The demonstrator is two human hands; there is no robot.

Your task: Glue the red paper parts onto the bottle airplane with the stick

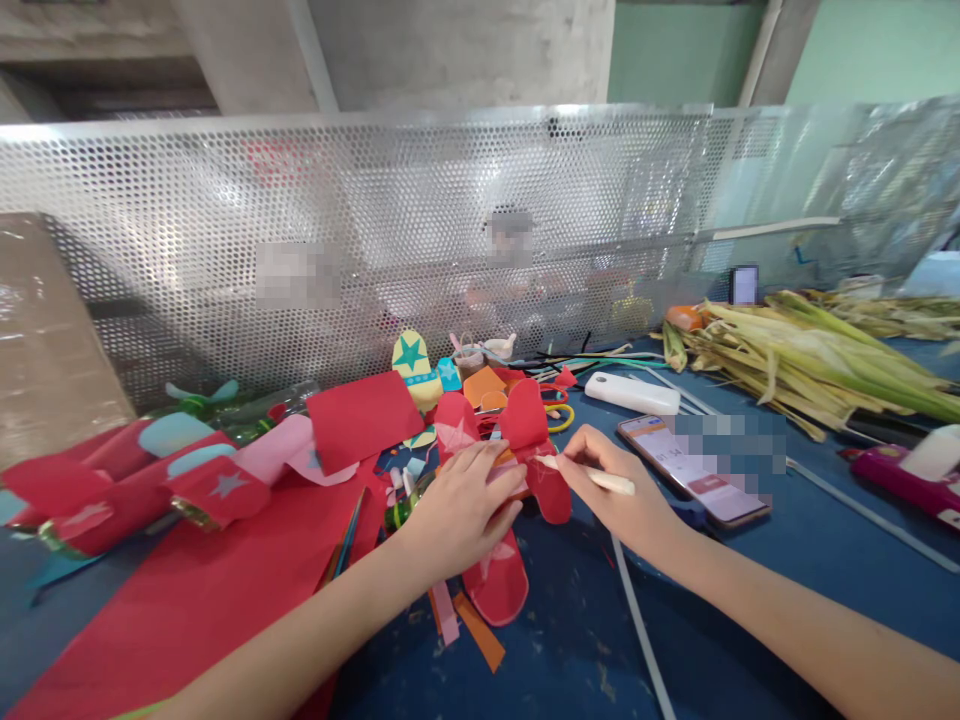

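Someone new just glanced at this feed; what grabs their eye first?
Probably the red rounded shapes at centre, where the left hand rests and the right hand holds a white pen. Next, the large red sheet at left, and the bundle of long pale leaves at right.

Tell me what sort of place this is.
Likely a craft workshop: red cut-out shapes, a bundle of dry-looking leaves and a white pen in the right hand suggest it.

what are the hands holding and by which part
Right hand: slim white pen-like tool, near its tip. Left hand: on red rounded flat pieces; grip unclear.
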